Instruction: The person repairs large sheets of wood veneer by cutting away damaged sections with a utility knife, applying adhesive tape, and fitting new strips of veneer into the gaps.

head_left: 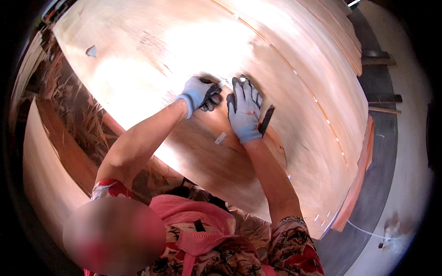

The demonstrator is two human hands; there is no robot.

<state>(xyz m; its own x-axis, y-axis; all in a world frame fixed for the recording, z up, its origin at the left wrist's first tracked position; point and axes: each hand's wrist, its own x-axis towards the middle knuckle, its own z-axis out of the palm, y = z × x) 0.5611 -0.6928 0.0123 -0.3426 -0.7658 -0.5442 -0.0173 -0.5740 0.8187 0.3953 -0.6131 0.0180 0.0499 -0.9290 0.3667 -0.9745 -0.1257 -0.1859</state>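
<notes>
Both hands wear grey gloves with dark fingertips and blue cuffs, over a large pale sheet of wood veneer [202, 50]. My left hand [200, 94] is closed, fingers curled under; whatever they grip is hidden. A small white strip [223, 84], seemingly tape, shows at its fingertips. My right hand [245, 108] lies flat, fingers stretched, across a darker orange-brown veneer area [216, 112]. A white speck shows at one of its fingertips. Close to its wrist lies a black strip [266, 121]. Another white tape piece [220, 138] sits below, between my forearms.
A thin orange line with white flecks [294, 72] curves across the sheet's right side. A bluish-grey chip [91, 51] marks its upper left. Torn veneer scraps [85, 110] lie at left beside a curved board [50, 152]. Dark bars [384, 99] and a white cord [363, 230] are at right.
</notes>
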